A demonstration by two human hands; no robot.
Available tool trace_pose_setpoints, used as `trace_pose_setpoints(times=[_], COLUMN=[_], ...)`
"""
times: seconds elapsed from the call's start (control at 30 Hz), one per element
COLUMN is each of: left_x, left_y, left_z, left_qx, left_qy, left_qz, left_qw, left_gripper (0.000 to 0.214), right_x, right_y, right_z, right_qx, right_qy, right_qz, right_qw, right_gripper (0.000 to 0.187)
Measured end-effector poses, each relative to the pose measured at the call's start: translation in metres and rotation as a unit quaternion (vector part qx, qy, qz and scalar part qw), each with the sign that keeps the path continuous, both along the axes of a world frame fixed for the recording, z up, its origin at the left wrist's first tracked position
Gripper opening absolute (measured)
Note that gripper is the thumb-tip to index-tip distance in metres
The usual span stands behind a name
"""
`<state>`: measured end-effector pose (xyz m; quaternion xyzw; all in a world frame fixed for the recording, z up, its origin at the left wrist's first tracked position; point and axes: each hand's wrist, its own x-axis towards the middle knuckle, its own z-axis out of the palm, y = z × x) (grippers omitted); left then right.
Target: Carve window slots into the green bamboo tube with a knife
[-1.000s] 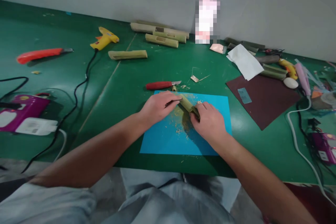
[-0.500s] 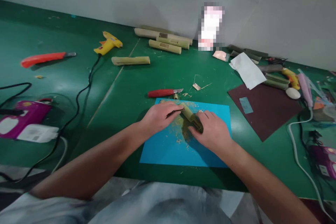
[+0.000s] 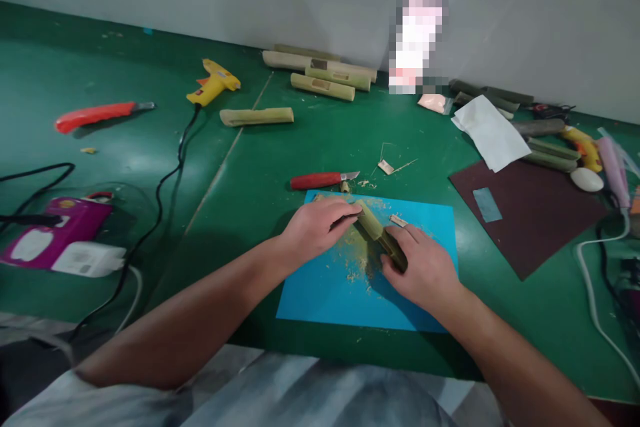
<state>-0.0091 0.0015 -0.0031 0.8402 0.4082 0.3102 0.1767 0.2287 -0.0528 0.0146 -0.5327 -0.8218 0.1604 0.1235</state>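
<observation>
My right hand (image 3: 427, 270) is wrapped round the lower end of a short bamboo tube (image 3: 371, 221), held tilted above a blue sheet (image 3: 320, 300). Cut into the tube near that hand is a dark hollow. At the tube's far end, my left hand (image 3: 313, 227) pinches a thin dark piece, probably sandpaper (image 3: 345, 219), against the bamboo. Its fingers hide much of the piece. Pale shavings and dust (image 3: 356, 267) lie on the blue sheet below. Just beyond the sheet rests a red-handled knife (image 3: 316, 180).
Several bamboo pieces (image 3: 323, 87) lie near the wall. At left are a yellow glue gun (image 3: 213, 83), an orange cutter (image 3: 97, 117) and a purple power strip (image 3: 65, 230) with cords. A dark brown sheet (image 3: 530, 213) and white paper (image 3: 490, 133) lie at right.
The view has shifted a little, moving the scene rightward. My right hand and the tube's lower end sit slightly lower and farther right, showing more of the hollow. Both grips stay the same.
</observation>
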Motion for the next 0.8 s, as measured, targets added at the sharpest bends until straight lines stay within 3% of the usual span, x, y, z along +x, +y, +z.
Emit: trace_pose_setpoints(times=[0.5, 0.8], left_x=[-0.0015, 0.0014], left_y=[0.0029, 0.0038], left_z=[0.0092, 0.0002], left_qx=[0.003, 0.029], left_qy=[-0.018, 0.042], left_qz=[0.047, 0.018], left_qw=[0.999, 0.999], left_gripper=[0.017, 0.021], right_x=[-0.0012, -0.0002], right_y=[-0.001, 0.0001], right_z=[-0.004, -0.0042], right_qx=[0.013, 0.021], right_qy=[0.016, 0.059], right_qz=[0.015, -0.004], right_qw=[1.0, 0.998], right_gripper=[0.042, 0.039])
